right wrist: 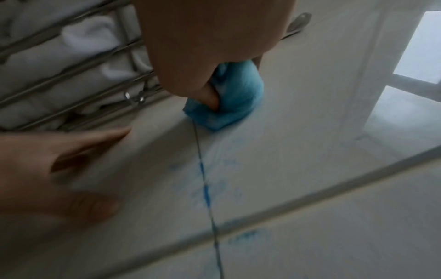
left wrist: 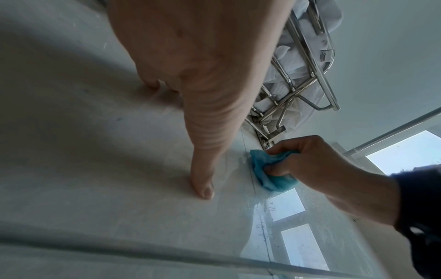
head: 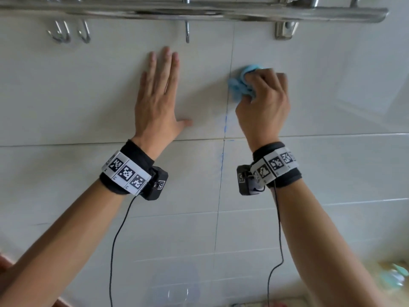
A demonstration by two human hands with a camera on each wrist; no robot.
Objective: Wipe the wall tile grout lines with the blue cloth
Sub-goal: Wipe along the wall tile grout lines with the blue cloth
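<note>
My right hand (head: 263, 94) grips a bunched blue cloth (head: 240, 82) and presses it against the vertical grout line (head: 223, 134) of the pale wall tiles. Blue marks stain that line below the cloth (right wrist: 205, 190). From the right wrist view the cloth (right wrist: 233, 98) sits right on the line's upper stretch. My left hand (head: 158, 91) lies flat on the tile to the left, fingers straight and spread. The left wrist view has my thumb (left wrist: 203, 177) touching the tile and the cloth (left wrist: 267, 173) in the other hand.
A steel towel rack (head: 199, 12) with hooks (head: 59, 33) runs across the wall just above both hands; white towels (right wrist: 71, 56) lie on it. A horizontal grout line (head: 66, 144) crosses below the hands. Window reflections (left wrist: 286, 205) show on the glossy tile.
</note>
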